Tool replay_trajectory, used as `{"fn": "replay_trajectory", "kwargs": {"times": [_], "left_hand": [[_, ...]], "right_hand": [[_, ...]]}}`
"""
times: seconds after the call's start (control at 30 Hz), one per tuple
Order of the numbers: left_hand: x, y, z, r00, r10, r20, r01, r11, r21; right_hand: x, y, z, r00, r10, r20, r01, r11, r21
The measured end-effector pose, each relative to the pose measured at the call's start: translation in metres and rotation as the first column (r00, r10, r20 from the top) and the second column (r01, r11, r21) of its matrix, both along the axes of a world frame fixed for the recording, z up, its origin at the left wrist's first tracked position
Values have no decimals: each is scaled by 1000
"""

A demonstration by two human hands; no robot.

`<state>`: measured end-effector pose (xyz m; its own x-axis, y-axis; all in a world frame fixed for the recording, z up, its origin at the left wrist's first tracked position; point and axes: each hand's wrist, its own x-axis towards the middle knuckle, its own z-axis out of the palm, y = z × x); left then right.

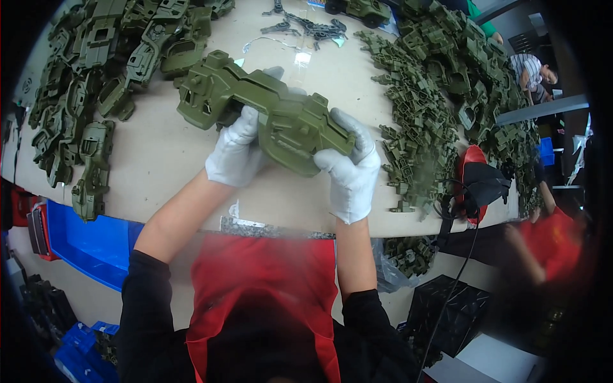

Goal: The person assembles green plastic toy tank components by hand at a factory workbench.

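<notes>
Both hands wear white gloves and hold one olive-green plastic toy vehicle body (271, 108) above the table. My left hand (237, 150) grips it from below near its middle, with part of the fingers hidden behind it. At the right end, my right hand (354, 167) has its thumb on the near edge and its fingers around the far side. The body is tilted, its left end higher in the picture. Nearest on the left lie several similar green vehicle bodies (96, 159); to the right spreads a heap of small green plastic parts (415, 127).
Grey-black small parts (313, 29) lie at the table's far side, near an assembled green toy vehicle (361, 9). A black-and-red object with a cable (482, 185) sits at the right edge. A blue bin (89, 239) stands below left. Other people (555, 246) are on the right.
</notes>
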<state>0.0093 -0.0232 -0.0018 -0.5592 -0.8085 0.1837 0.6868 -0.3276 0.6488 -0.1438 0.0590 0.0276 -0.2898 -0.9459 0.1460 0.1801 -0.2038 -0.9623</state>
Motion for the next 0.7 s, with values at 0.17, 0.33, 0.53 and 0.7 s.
{"fn": "replay_trajectory", "kwargs": {"times": [0.17,0.33,0.53,0.7], "left_hand": [[-6,0,-11,992,126,-6,-124,988,96],[-2,2,-6,738,-361,571,445,895,-10],[34,14,51,656,593,468,-14,629,-777],[14,7,42,439,640,630,337,533,-776]], "right_hand": [[16,-10,-4,967,-104,234,107,994,2],[-54,-32,9,987,-143,-71,140,989,-49],[-76,-31,23,796,53,-603,-187,969,-162],[-42,-26,15,776,159,-610,-348,915,-204]]}}
